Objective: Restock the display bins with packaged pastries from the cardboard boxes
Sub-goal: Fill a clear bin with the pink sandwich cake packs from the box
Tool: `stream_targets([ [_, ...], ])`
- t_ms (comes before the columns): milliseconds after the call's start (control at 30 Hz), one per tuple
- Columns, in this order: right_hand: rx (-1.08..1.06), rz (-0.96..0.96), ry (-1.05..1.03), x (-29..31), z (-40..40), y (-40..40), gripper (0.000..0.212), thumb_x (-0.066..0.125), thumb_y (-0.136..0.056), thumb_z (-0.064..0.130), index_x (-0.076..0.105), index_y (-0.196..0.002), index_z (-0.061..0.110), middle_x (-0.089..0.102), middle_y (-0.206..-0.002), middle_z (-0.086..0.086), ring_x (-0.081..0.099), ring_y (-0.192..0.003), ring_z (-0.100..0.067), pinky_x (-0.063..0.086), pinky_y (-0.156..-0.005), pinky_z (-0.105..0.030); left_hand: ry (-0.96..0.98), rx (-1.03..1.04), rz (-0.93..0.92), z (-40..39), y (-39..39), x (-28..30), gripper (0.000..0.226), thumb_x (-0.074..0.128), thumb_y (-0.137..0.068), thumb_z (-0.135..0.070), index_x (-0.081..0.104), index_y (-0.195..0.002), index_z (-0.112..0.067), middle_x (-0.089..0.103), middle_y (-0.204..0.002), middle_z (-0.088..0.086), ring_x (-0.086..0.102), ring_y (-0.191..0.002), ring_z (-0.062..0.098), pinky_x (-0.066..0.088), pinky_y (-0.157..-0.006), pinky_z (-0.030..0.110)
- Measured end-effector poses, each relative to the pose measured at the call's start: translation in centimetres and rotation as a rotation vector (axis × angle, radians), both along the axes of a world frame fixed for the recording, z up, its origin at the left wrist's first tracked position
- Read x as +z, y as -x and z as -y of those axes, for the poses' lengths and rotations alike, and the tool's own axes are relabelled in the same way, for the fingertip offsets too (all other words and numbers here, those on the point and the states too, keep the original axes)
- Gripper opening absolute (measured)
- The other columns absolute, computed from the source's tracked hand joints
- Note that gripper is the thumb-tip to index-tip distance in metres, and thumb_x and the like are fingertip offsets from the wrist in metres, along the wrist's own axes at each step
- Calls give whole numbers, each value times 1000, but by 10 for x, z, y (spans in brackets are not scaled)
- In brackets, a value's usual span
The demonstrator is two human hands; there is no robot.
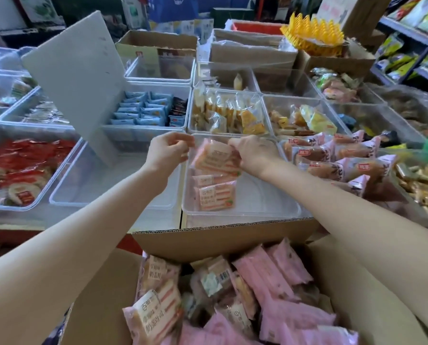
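Observation:
A pink-wrapped pastry pack [216,156] is held over a clear plastic display bin [265,207] in the middle of the view. My left hand [169,150] pinches the pack's left edge and my right hand [254,154] grips its right side. Below it, two more pink packs [215,192] lie in a row along the bin's left side. The open cardboard box [208,241] sits at the bottom of the view, full of several pink pastry packs [270,282].
A clear bin [88,185] with a white board [75,73] leaning in it stands to the left. Bins of red packs [21,165], blue packs [143,110], yellow cakes [230,113] and pink buns [332,155] surround it. Shelves [412,41] rise at right.

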State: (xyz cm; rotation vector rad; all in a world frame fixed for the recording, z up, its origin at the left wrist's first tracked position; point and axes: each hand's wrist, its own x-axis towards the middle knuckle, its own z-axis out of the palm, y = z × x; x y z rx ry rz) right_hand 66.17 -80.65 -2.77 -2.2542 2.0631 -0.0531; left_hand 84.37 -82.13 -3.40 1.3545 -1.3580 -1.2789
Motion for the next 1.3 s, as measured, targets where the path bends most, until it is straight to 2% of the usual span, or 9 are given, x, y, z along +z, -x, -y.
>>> stream_targets([
  [167,24,-233,-317,-68,16,-2,27,54,-89,13,64,-114,17,62,-118,-8,61,-105,-29,45,-74,-31,-156,97,110,-2,-25,-34,31,36,-90,6,61,-84,-10,62,-79,0,55,-73,11,47,-72,20],
  [467,-23,33,-546,-139,33,-33,33,45,-93,16,58,-122,8,63,-115,-9,63,-94,-26,52,-79,-33,-91,76,307,-22,-51,-55,33,36,-89,6,62,-79,-13,64,-75,0,56,-66,9,44,-60,17],
  [633,-92,278,-451,-110,18,-17,30,40,-91,3,58,-115,2,61,-114,-12,63,-97,-28,53,-83,-36,197,-15,450,-59,-30,-59,26,48,-84,2,64,-76,-16,63,-69,-8,58,-65,8,45,-62,17],
  [767,-186,631,-497,-55,-22,0,20,41,-94,4,60,-87,6,69,-86,-12,69,-73,-25,55,-58,-25,419,-228,496,-76,-9,-53,20,54,-82,0,67,-76,-14,65,-73,-7,59,-67,14,49,-67,25],
  [967,-76,355,-762,-8,-98,13,15,51,-93,16,65,-93,10,67,-60,13,59,-46,-10,38,-39,-15,569,-546,615,-99,7,-65,17,53,-82,-4,69,-82,-11,69,-85,-1,63,-79,21,50,-73,30],
  [1100,-204,516,-350,-11,-115,16,15,53,-92,13,66,-92,4,66,-65,2,58,-44,-7,44,-45,-19,682,-584,699,-104,5,-72,22,46,-83,-9,68,-84,-6,65,-89,7,62,-81,29,50,-69,32],
  [1167,-204,703,-371,-8,-125,17,15,54,-92,11,66,-88,2,67,-63,2,59,-46,-8,46,-45,-21,808,-611,715,-107,3,-70,28,38,-82,-15,66,-80,-7,64,-85,6,62,-76,27,51,-63,30],
  [1233,-158,565,-574,-22,-137,16,18,55,-92,16,67,-87,4,71,-75,-2,65,-57,-15,52,-50,-27,837,-718,742,-113,2,-72,23,41,-82,-14,64,-80,-10,61,-84,3,60,-75,24,50,-61,30],
  [1300,-156,141,-681,-52,-148,14,19,54,-90,22,62,-84,6,69,-94,-9,65,-76,-24,53,-64,-31,803,-841,764,-121,-1,-80,23,42,-83,-16,64,-83,-12,60,-87,3,59,-79,23,52,-63,33],
])
